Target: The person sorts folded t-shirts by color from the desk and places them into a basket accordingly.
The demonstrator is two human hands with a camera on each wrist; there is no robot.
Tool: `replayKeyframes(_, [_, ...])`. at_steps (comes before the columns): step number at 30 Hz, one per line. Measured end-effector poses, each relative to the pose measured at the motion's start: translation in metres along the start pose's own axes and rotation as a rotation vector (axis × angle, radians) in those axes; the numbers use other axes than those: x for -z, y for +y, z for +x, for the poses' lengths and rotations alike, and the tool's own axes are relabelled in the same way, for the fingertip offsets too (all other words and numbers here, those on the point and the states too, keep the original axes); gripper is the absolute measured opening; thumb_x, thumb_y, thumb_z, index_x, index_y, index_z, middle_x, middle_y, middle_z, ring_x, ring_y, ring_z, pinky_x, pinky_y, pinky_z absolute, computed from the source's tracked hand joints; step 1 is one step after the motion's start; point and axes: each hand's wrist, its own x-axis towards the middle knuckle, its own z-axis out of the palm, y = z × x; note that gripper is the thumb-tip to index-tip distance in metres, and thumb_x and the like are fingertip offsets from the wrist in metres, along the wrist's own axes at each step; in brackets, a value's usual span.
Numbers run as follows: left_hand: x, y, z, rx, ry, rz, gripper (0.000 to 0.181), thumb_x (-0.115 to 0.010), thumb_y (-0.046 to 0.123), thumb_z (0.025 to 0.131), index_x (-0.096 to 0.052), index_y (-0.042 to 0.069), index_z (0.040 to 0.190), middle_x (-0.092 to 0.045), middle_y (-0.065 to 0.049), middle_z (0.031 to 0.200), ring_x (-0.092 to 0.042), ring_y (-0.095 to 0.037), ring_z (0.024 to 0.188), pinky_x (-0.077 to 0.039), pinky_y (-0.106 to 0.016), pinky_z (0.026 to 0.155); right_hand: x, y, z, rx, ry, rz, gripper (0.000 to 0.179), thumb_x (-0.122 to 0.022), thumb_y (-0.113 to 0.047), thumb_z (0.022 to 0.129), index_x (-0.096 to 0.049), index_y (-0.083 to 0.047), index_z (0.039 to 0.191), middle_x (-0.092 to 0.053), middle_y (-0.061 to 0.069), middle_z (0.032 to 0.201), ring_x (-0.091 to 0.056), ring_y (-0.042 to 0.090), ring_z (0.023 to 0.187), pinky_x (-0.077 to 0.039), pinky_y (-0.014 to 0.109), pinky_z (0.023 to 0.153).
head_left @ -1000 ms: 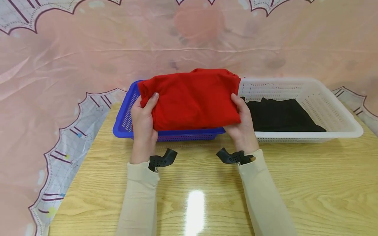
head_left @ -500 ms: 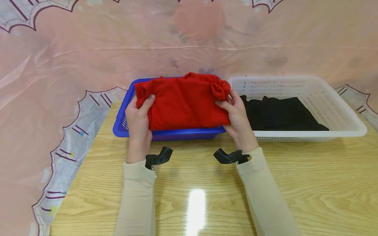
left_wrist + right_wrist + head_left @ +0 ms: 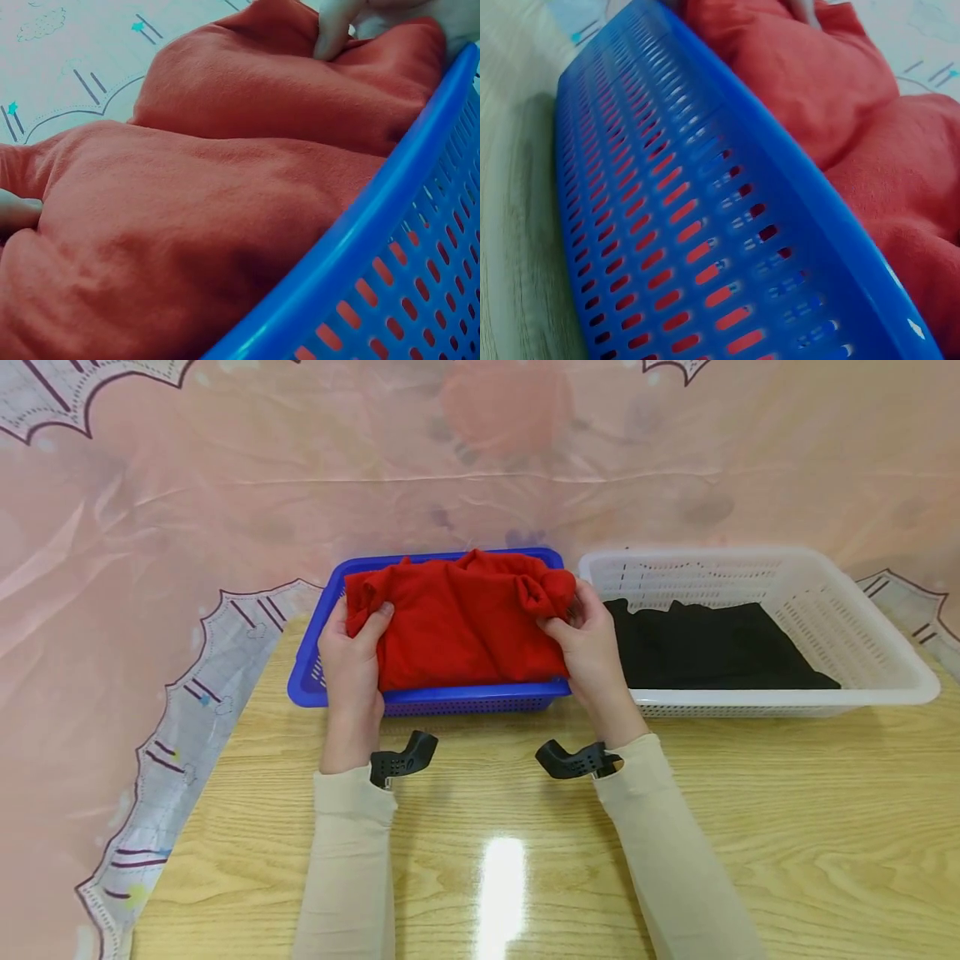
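A folded red cloth (image 3: 465,631), soft and bunched at its far edge, sits in the mouth of the blue plastic basket (image 3: 480,696). My left hand (image 3: 351,664) grips its left end, thumb on top. At the right end, my right hand (image 3: 598,647) holds a rolled corner between thumb and fingers. In the left wrist view the red cloth (image 3: 202,172) sags behind the basket's blue rim (image 3: 322,270). The right wrist view has red showing through the slotted blue wall (image 3: 667,202). The fingers under the cloth are hidden.
A white slotted basket (image 3: 787,697) stands right beside the blue one, with a folded black cloth (image 3: 720,647) in it. Both baskets rest on a wooden table (image 3: 465,827), with a patterned pink sheet (image 3: 300,485) behind.
Both hands have lowered the red cloth into the blue basket, uncovering its back rim. My right hand has moved left, and the cloth's right corner has curled over.
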Motion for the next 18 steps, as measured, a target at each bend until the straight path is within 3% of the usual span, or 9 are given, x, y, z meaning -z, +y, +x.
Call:
replayKeyframes(6, [0.000, 0.000, 0.001, 0.012, 0.006, 0.011, 0.042, -0.066, 0.022, 0.081, -0.053, 0.013, 0.119, -0.052, -0.007, 0.117, -0.047, -0.021, 0.107, -0.038, -0.033, 0.091, -0.004, -0.003, -0.001, 0.012, -0.009, -0.144, 0.043, -0.054, 0.004, 0.084, -0.045, -0.011, 0.124, -0.048, 0.005, 0.121, -0.046, 0.018, 0.111, -0.038, 0.033, 0.095])
replayKeyframes(13, [-0.001, 0.001, 0.006, 0.116, 0.004, 0.009, 0.035, -0.063, 0.019, 0.083, -0.055, 0.012, 0.117, -0.051, -0.007, 0.115, -0.045, -0.020, 0.106, -0.036, -0.036, 0.090, -0.004, -0.002, 0.002, -0.005, -0.008, -0.212, 0.041, -0.056, -0.003, 0.086, -0.047, -0.015, 0.124, -0.050, 0.002, 0.119, -0.047, 0.016, 0.108, -0.039, 0.034, 0.092])
replayKeyframes(18, [0.001, 0.002, 0.010, 0.205, -0.069, 0.013, 0.033, -0.060, 0.018, 0.085, -0.054, 0.011, 0.117, -0.051, -0.007, 0.115, -0.046, -0.021, 0.104, -0.037, -0.036, 0.087, -0.005, -0.002, 0.003, -0.041, 0.003, -0.285, 0.039, -0.055, -0.007, 0.087, -0.047, -0.015, 0.124, -0.051, 0.001, 0.117, -0.046, 0.016, 0.105, -0.039, 0.034, 0.091])
